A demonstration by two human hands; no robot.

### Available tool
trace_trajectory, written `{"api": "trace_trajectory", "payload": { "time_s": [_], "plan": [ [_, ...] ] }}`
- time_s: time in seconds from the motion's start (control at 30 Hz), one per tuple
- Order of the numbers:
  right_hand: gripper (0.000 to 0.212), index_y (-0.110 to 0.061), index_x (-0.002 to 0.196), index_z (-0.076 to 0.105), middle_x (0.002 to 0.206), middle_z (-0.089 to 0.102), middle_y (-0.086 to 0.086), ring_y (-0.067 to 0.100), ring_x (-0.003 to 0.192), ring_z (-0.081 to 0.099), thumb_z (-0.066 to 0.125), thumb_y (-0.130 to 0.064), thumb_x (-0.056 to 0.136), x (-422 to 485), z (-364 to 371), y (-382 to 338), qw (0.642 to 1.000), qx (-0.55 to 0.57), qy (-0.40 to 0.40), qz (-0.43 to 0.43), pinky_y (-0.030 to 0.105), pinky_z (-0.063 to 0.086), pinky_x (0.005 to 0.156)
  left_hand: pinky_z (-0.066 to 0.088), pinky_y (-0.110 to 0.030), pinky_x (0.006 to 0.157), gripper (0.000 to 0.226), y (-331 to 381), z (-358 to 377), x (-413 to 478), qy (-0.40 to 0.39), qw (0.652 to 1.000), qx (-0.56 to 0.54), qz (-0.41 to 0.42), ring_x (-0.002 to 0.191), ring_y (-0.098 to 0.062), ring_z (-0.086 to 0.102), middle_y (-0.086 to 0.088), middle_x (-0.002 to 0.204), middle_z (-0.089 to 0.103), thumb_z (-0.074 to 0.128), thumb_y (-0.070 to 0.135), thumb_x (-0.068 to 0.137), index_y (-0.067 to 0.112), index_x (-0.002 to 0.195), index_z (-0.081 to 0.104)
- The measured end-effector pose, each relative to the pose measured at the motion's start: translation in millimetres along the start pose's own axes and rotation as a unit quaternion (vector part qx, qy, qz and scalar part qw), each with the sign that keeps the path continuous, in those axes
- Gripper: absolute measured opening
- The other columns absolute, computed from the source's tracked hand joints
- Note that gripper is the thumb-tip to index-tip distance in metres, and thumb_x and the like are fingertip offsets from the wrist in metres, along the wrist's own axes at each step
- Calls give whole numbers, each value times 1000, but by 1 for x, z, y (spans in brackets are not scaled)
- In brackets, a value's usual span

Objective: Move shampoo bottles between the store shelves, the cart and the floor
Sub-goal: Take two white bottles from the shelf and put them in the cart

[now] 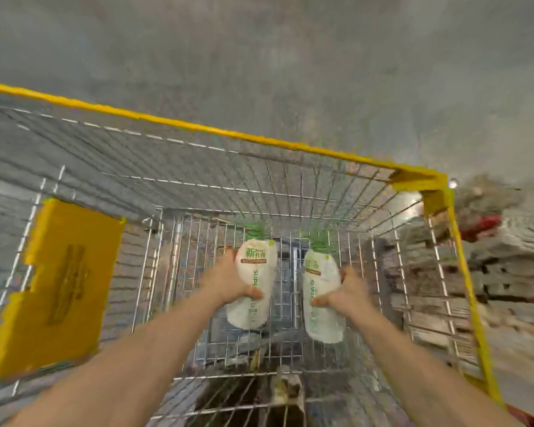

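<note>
Two white shampoo bottles with green pump tops are held inside a wire shopping cart (259,140) with a yellow rim. My left hand (225,282) grips the left bottle (255,272) around its middle. My right hand (347,291) grips the right bottle (319,291) the same way. Both bottles point away from me, low in the basket, near the wire bottom; I cannot tell whether they touch it. Both arms reach in over the near end of the cart.
A yellow flap (59,285) hangs on the cart's left inner side. Grey floor (290,57) stretches beyond the cart. Blurred store shelves with goods, one red item (481,226) among them, stand to the right.
</note>
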State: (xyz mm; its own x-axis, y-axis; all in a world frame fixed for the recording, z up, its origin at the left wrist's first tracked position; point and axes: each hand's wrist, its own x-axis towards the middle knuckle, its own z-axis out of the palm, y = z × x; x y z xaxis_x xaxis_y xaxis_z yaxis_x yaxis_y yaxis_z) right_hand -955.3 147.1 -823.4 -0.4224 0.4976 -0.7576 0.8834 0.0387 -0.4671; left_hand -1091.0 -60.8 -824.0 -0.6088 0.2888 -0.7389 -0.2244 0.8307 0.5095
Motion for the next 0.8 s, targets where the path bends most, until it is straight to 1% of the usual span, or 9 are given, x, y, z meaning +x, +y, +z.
{"api": "trace_trajectory", "payload": {
  "time_s": [0.07, 0.17, 0.2, 0.3, 0.4, 0.47, 0.53, 0.67, 0.8],
  "plan": [
    [72, -14, 106, 39, 103, 57, 4, 24, 87, 57, 87, 1, 54, 25, 13, 9, 999, 14, -11, 40, 37, 52, 72, 56, -44, 81, 92, -11, 15, 29, -20, 999, 21, -15, 92, -22, 64, 2, 102, 65, 95, 37, 32, 23, 107, 44],
    [69, -15, 108, 39, 99, 55, 2, 20, 77, 57, 84, 2, 58, 51, 25, 16, 997, 20, -19, 70, 28, 50, 55, 56, -44, 83, 88, -20, 33, 58, -51, 997, 36, -46, 96, -24, 64, 1, 105, 65, 95, 29, 41, 21, 113, 45],
    [67, -15, 106, 40, 98, 56, 3, 19, 75, 57, 84, 1, 58, 58, 28, 19, 997, 25, -20, 76, 27, 50, 54, 56, -45, 84, 87, -23, 38, 65, -59, 996, 38, -56, 96, -24, 64, 1, 105, 66, 95, 29, 42, 21, 113, 45],
    [64, -14, 101, 44, 101, 61, 5, 24, 82, 62, 87, -3, 54, 72, 37, 27, 994, 49, -30, 96, 39, 57, 67, 54, -46, 87, 77, -31, 49, 80, -83, 994, 36, -66, 96, -23, 63, 3, 104, 65, 94, 27, 45, 24, 105, 46],
    [69, -17, 103, 48, 108, 63, 4, 30, 94, 64, 90, -9, 48, 79, 44, 37, 992, 57, -51, 100, 52, 55, 81, 52, -48, 91, 72, -38, 56, 89, -109, 991, 33, -75, 101, -25, 62, -1, 112, 65, 92, 30, 47, 24, 106, 52],
    [70, -24, 105, 50, 112, 59, 3, 29, 99, 61, 91, -17, 49, 79, 45, 40, 996, 23, -48, 77, 52, 53, 86, 47, -52, 98, 84, -42, 59, 95, -105, 989, 58, -81, 113, -30, 56, -8, 126, 56, 90, 42, 40, 25, 114, 53],
    [77, -24, 116, 51, 119, 56, 5, 28, 102, 59, 90, -26, 49, 74, 44, 36, 997, -31, -41, 60, 49, 52, 88, 39, -56, 104, 94, -43, 61, 99, -95, 987, 96, -92, 124, -37, 46, -13, 135, 44, 90, 43, 43, 23, 126, 49],
    [74, -13, 129, 45, 126, 55, 9, 28, 110, 57, 84, -19, 67, 54, 38, 25, 994, -96, -39, 29, 41, 50, 90, 48, -52, 96, 101, -30, 57, 87, -80, 987, 94, -104, 113, -33, 55, -11, 126, 53, 90, 36, 53, 16, 136, 36],
    [73, -16, 134, 43, 131, 52, 5, 23, 114, 55, 80, -20, 71, 23, 24, 14, 994, -102, -31, 22, 35, 49, 92, 52, -41, 90, 96, -5, 38, 56, -72, 985, 136, -73, 109, -30, 58, -11, 125, 56, 85, 29, 66, 7, 140, 28]
  ]
}}
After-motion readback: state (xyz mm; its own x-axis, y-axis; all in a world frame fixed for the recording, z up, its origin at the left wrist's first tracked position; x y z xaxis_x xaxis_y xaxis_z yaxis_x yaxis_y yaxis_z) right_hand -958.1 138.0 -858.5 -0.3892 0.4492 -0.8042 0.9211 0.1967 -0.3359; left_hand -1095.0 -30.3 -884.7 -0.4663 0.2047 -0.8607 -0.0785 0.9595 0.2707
